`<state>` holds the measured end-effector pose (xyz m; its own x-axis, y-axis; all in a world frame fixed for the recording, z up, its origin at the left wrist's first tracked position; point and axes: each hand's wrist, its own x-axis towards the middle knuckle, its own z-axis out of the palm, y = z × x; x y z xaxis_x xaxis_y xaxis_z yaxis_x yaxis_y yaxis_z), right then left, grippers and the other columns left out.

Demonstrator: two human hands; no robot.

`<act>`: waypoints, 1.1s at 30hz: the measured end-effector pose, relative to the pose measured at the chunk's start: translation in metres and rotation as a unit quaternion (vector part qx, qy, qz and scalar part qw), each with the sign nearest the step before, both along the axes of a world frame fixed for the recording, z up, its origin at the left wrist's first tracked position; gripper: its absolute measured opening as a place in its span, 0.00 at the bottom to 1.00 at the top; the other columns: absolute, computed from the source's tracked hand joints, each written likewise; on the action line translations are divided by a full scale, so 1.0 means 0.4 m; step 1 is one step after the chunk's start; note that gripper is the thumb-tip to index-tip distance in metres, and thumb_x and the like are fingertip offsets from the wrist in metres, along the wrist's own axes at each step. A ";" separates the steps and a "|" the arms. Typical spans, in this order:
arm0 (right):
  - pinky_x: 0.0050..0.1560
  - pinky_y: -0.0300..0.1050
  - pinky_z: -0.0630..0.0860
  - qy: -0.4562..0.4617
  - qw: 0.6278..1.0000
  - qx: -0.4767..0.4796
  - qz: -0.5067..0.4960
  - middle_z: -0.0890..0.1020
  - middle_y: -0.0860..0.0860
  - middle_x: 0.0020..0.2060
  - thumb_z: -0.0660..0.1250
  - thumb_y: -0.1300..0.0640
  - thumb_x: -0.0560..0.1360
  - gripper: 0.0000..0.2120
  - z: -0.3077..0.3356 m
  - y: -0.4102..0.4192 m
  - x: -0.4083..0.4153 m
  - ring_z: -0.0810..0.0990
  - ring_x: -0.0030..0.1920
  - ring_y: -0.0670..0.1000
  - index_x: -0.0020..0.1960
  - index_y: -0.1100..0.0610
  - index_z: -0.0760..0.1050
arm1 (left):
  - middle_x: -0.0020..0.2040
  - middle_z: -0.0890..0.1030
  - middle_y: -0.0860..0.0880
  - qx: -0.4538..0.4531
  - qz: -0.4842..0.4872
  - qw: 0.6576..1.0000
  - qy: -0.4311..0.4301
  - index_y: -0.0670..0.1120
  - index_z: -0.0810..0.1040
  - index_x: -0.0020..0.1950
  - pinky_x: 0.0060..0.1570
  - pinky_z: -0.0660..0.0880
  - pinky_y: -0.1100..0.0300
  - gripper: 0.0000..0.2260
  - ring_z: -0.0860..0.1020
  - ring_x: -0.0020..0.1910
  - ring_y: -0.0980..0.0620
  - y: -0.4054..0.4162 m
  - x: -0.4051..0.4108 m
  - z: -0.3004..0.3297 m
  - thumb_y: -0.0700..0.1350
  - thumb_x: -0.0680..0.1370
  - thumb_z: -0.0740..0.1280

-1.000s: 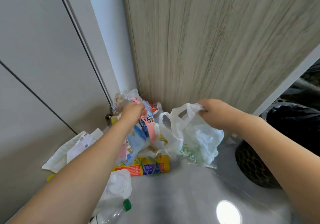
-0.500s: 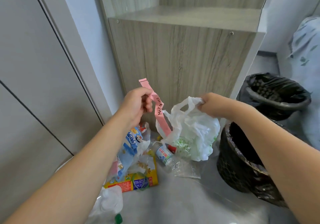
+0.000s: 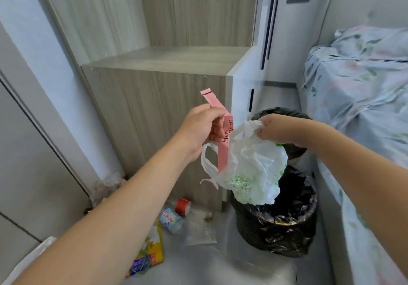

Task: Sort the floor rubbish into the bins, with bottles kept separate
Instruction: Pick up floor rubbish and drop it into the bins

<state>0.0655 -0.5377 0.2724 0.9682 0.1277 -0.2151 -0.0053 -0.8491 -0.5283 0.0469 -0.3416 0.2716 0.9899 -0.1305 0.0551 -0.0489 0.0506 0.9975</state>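
Left hand [image 3: 202, 128]: clenched around a long pink paper strip with dark lettering [image 3: 222, 143], which was held upright.
Right hand [image 3: 277, 130]: a crumpled white plastic bag with green print [image 3: 254, 170] was gripped at its top.
Bag: hung above the black-lined round bin [image 3: 280, 225].
Floor [image 3: 209, 265]: a clear plastic bottle with blue label [image 3: 171, 218] was lying left of the bin.

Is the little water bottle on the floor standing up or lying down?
Lying down. The water bottle rests on its side on the floor, label showing, beside the yellow packet.
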 end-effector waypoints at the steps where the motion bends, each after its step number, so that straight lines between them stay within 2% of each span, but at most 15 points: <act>1: 0.34 0.40 0.68 0.000 1.000 0.004 -0.006 0.75 0.52 0.39 0.60 0.60 0.79 0.09 0.000 -0.034 -0.006 0.70 0.35 0.49 0.54 0.63 0.76 | 0.27 0.71 0.49 -0.002 -0.003 1.000 0.002 0.41 0.74 0.45 0.29 0.70 0.61 0.02 0.72 0.25 0.51 -0.031 0.004 -0.004 0.39 0.77 0.64; 7: 0.32 0.40 0.66 -0.016 0.998 0.013 -0.057 0.73 0.52 0.36 0.57 0.63 0.79 0.07 -0.066 -0.225 -0.014 0.68 0.33 0.49 0.48 0.61 0.73 | 0.30 0.73 0.49 0.013 -0.036 0.999 0.019 0.39 0.76 0.50 0.36 0.75 0.55 0.05 0.73 0.28 0.50 -0.198 0.032 -0.060 0.40 0.76 0.66; 9: 0.34 0.42 0.66 -0.002 0.997 0.016 -0.074 0.72 0.55 0.39 0.56 0.63 0.79 0.08 -0.114 -0.271 -0.007 0.69 0.35 0.51 0.48 0.62 0.73 | 0.31 0.73 0.48 0.029 -0.047 0.998 0.028 0.40 0.77 0.50 0.37 0.76 0.54 0.05 0.73 0.29 0.50 -0.238 0.044 -0.081 0.40 0.76 0.67; 11: 0.33 0.42 0.65 0.017 0.994 0.061 -0.087 0.72 0.56 0.41 0.55 0.65 0.78 0.09 -0.158 -0.300 0.004 0.69 0.36 0.52 0.52 0.63 0.73 | 0.31 0.73 0.48 0.041 -0.057 0.997 0.037 0.40 0.76 0.49 0.39 0.75 0.53 0.04 0.74 0.29 0.51 -0.274 0.060 -0.105 0.39 0.76 0.67; 13: 0.33 0.41 0.67 0.015 0.991 0.088 -0.097 0.74 0.56 0.41 0.55 0.65 0.78 0.09 -0.204 -0.312 0.020 0.71 0.37 0.52 0.52 0.63 0.74 | 0.31 0.73 0.48 0.050 -0.068 0.995 0.051 0.41 0.75 0.47 0.36 0.75 0.56 0.02 0.74 0.28 0.51 -0.309 0.080 -0.138 0.39 0.76 0.67; 17: 0.34 0.39 0.69 -0.003 0.994 0.067 -0.086 0.77 0.53 0.44 0.57 0.64 0.77 0.07 -0.283 -0.300 0.045 0.76 0.43 0.52 0.49 0.58 0.73 | 0.33 0.73 0.47 0.107 -0.072 0.987 0.098 0.42 0.74 0.44 0.35 0.76 0.57 0.02 0.74 0.30 0.49 -0.344 0.115 -0.219 0.39 0.76 0.66; 19: 0.38 0.40 0.72 0.012 0.997 0.032 -0.066 0.77 0.51 0.48 0.60 0.59 0.77 0.06 -0.323 -0.299 0.057 0.77 0.49 0.52 0.53 0.56 0.73 | 0.33 0.72 0.46 0.144 -0.081 0.978 0.128 0.43 0.73 0.44 0.35 0.76 0.57 0.02 0.73 0.32 0.47 -0.352 0.139 -0.274 0.38 0.76 0.64; 21: 0.50 0.45 0.76 0.048 0.998 -0.030 -0.035 0.77 0.52 0.57 0.63 0.50 0.77 0.19 -0.356 -0.304 0.062 0.77 0.56 0.53 0.64 0.56 0.69 | 0.33 0.72 0.46 0.192 -0.098 0.964 0.154 0.44 0.74 0.45 0.34 0.73 0.59 0.02 0.72 0.33 0.47 -0.359 0.159 -0.329 0.38 0.76 0.63; 23: 0.61 0.51 0.73 0.093 0.989 -0.117 0.016 0.74 0.54 0.65 0.63 0.42 0.76 0.31 -0.386 -0.313 0.064 0.75 0.62 0.55 0.72 0.58 0.62 | 0.32 0.73 0.48 0.245 -0.124 0.946 0.174 0.45 0.74 0.44 0.33 0.69 0.60 0.04 0.72 0.32 0.48 -0.370 0.174 -0.382 0.37 0.74 0.62; 25: 0.60 0.52 0.74 0.123 0.976 -0.167 0.063 0.74 0.54 0.64 0.62 0.39 0.76 0.32 -0.405 -0.321 0.069 0.75 0.60 0.55 0.72 0.58 0.60 | 0.34 0.74 0.47 0.302 -0.156 0.923 0.181 0.45 0.75 0.43 0.33 0.66 0.60 0.04 0.72 0.33 0.48 -0.383 0.185 -0.433 0.38 0.74 0.62; 28: 0.51 0.46 0.74 0.126 0.968 -0.198 0.092 0.75 0.55 0.60 0.61 0.45 0.78 0.23 -0.405 -0.323 0.074 0.76 0.57 0.55 0.66 0.58 0.66 | 0.41 0.75 0.43 0.398 -0.197 0.878 0.176 0.44 0.74 0.39 0.31 0.65 0.60 0.07 0.73 0.35 0.48 -0.404 0.211 -0.523 0.37 0.75 0.59; 30: 0.51 0.46 0.73 0.118 0.964 -0.214 0.099 0.74 0.55 0.60 0.60 0.49 0.80 0.16 -0.408 -0.326 0.077 0.76 0.57 0.55 0.63 0.59 0.68 | 0.44 0.74 0.41 0.467 -0.219 0.840 0.167 0.45 0.73 0.36 0.33 0.66 0.59 0.10 0.73 0.38 0.46 -0.420 0.232 -0.576 0.37 0.76 0.58; 31: 0.51 0.47 0.74 0.120 0.963 -0.220 0.100 0.74 0.55 0.59 0.59 0.51 0.80 0.14 -0.414 -0.329 0.077 0.76 0.57 0.55 0.61 0.59 0.68 | 0.47 0.76 0.40 0.511 -0.238 0.811 0.154 0.45 0.76 0.39 0.36 0.68 0.58 0.10 0.75 0.41 0.44 -0.431 0.239 -0.592 0.38 0.77 0.58; 33: 0.52 0.47 0.74 0.129 0.961 -0.225 0.099 0.74 0.55 0.59 0.58 0.54 0.80 0.12 -0.427 -0.334 0.078 0.76 0.56 0.56 0.61 0.58 0.68 | 0.54 0.80 0.41 0.595 -0.275 0.746 0.118 0.41 0.78 0.53 0.47 0.73 0.57 0.11 0.78 0.53 0.42 -0.455 0.251 -0.620 0.43 0.80 0.58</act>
<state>0.0967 -0.6713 0.1017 0.8415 0.1412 -0.5214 0.0977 -0.9891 -0.1102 0.1473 -0.5237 0.0238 0.7319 -0.3387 -0.5913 -0.1632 -0.9296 0.3305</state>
